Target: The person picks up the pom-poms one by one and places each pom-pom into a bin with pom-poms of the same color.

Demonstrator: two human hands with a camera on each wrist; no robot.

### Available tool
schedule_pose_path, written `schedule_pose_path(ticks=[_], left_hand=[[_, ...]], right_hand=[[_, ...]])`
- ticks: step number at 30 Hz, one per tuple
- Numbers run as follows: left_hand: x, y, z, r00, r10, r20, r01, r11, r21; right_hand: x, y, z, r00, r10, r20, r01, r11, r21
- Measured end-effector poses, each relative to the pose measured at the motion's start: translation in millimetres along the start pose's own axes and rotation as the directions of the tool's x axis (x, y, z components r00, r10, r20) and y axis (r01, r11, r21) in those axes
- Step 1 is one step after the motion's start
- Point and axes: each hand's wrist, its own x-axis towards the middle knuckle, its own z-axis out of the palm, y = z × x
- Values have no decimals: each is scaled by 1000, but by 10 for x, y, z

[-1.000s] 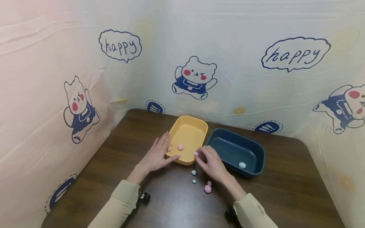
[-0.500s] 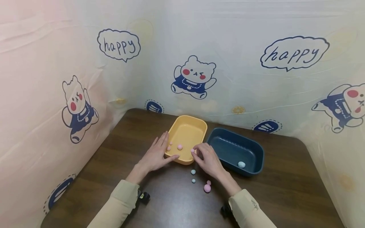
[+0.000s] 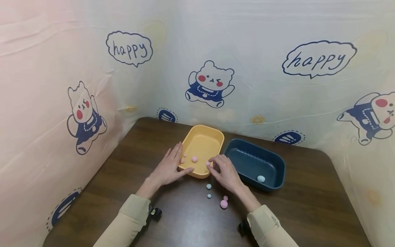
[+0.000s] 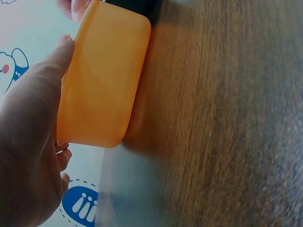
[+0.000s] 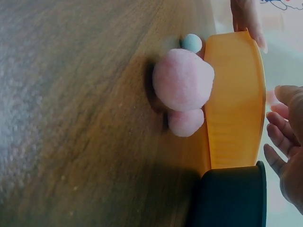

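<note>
My left hand (image 3: pixel 166 171) rests against the near left corner of the yellow tray (image 3: pixel 202 137), fingers straight along its side and thumb on the front rim. Above the tray's near right corner, my right hand (image 3: pixel 226 174) pinches a small pink pom-pom (image 3: pixel 208 164) between thumb and fingertips. Inside the tray lie a pink pom-pom (image 3: pixel 194 159) and two smaller ones near the left wall. Two pale blue pom-poms (image 3: pixel 208 186) sit on the table in front. Close by them, a large pink pom-pom (image 5: pixel 182 79) touches a smaller pink one (image 5: pixel 186 122).
A dark blue tray (image 3: pixel 251 145) stands right of the yellow one, with a pale blue pom-pom (image 3: pixel 261 179) inside. Both trays are on a brown wooden table (image 3: pixel 123 164). A printed curtain (image 3: pixel 247 103) hangs behind the table.
My right hand has moved slightly left with the pink pom-pom, from the yellow tray's right rim to over its inside. The left hand has stayed in place.
</note>
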Motion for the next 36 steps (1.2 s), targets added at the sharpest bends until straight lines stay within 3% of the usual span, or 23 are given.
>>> schedule_pose_path(ticks=[11, 22, 36], left_hand=[[-3, -18, 10, 1000, 10, 2, -10, 1000, 3], [5, -20, 3, 1000, 15, -3, -15, 1000, -4], [-3, -30, -6, 1000, -10, 28, 10, 1000, -1]], right_hand=[[-81, -9, -60, 1000, 13, -8, -13, 999, 35], [-291, -15, -180, 1000, 19, -20, -19, 999, 32], [-538, -50, -355, 986, 78, 149, -79, 997, 1]])
